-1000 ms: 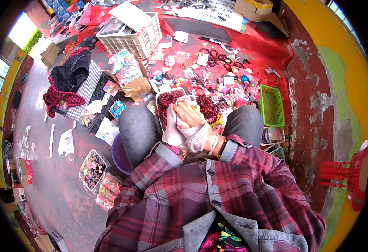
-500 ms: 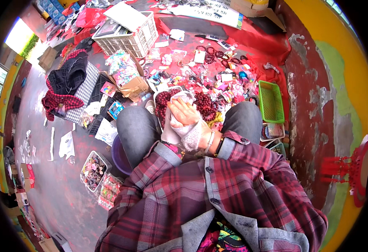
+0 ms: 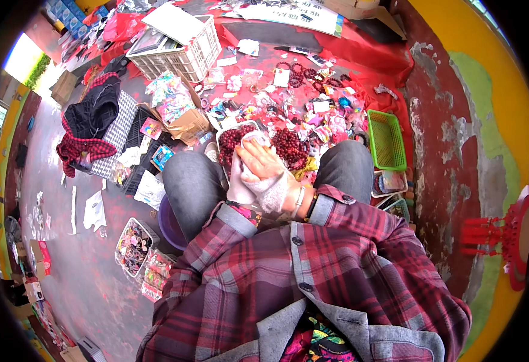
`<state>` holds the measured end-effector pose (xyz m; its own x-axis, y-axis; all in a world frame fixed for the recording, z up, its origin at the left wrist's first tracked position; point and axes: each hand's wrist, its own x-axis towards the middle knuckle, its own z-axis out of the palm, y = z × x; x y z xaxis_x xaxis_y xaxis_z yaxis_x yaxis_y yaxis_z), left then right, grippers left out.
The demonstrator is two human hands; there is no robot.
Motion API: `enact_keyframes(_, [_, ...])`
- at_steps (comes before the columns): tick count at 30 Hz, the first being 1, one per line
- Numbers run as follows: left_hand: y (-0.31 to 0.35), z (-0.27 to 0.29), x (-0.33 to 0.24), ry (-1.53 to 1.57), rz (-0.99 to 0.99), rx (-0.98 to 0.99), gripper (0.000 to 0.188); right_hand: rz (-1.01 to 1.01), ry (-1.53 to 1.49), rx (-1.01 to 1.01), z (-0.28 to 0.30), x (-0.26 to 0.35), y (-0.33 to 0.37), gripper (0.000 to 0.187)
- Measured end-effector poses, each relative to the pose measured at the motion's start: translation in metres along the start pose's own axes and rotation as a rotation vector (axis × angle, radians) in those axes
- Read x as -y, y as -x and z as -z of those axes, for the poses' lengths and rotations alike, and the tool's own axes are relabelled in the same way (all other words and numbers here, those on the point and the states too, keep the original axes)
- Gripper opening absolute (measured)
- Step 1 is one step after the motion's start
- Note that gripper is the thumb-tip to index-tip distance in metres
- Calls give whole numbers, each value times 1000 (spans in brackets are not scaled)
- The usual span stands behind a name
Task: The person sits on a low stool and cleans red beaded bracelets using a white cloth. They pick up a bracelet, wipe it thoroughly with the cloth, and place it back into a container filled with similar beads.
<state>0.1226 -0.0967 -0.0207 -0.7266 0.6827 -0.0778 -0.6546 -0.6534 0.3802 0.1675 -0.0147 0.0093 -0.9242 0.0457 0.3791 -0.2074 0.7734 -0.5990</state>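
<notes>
My right hand (image 3: 261, 161) lies over a pale pinkish-white cloth (image 3: 240, 187), fingers straight and together, pressing it against my other hand. Part of the cloth wraps round the heel of this hand, near a pale bracelet (image 3: 301, 198). My left hand is hidden beneath cloth and right hand; only its sleeve cuff (image 3: 238, 219) shows, so its fingers cannot be made out. Just beyond my hands, between my knees, dark red bead strings (image 3: 288, 149) are heaped. More bead strings (image 3: 231, 140) fill a white basket (image 3: 221, 128), partly covered by the cloth.
A green plastic basket (image 3: 386, 140) stands right of my knee. Small colourful accessories (image 3: 334, 123) cover the red cloth ahead. On the left are a cardboard box of packets (image 3: 189, 125), a white crate (image 3: 183, 60), a purple basin (image 3: 171, 222) and a basket of trinkets (image 3: 134, 244).
The view has shifted slightly, moving the surroundings a little left and up. My hands stay pressed together on the cloth, which bunches less at its far end, showing more of the basket's beads.
</notes>
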Motion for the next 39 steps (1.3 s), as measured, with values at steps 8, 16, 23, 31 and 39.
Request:
enact_keyframes(8, [-7, -38, -6, 209, 180, 16, 41, 78, 320, 52, 8, -36, -18, 39])
enact_keyframes(16, [-6, 3, -8, 225, 136, 28, 45, 196, 133, 146, 13, 5, -7, 54])
enact_keyframes(23, [1, -47, -4, 113, 110, 58, 38, -57, 324, -24, 8, -45, -30, 49])
enact_keyframes(31, [-2, 7, 16, 210, -66, 265, 46, 116, 122, 111, 13, 3, -2, 49])
enact_keyframes(39, [-5, -38, 3, 96, 125, 29, 41, -86, 265, -53, 11, -44, -27, 42])
